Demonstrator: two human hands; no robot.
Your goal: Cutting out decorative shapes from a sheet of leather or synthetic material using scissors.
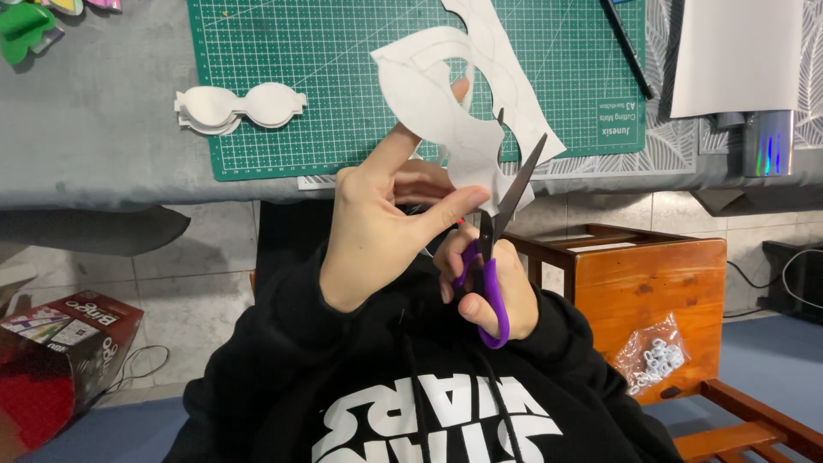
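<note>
White paper cutout (446,94) is pinched between the thumb and fingers of the raised left hand (386,223), held above the bench's near edge. Just beside it, the right hand (489,287) grips purple-handled scissors (497,249), blades parted at the paper's lower edge.

Left hand (377,231) raised, thumb and fingers (399,141) pinched, index extended upward. Right hand (489,287) just below, curled, fingers threaded through loops, knuckles forward. Both wrists close together, dark sleeves.
</note>
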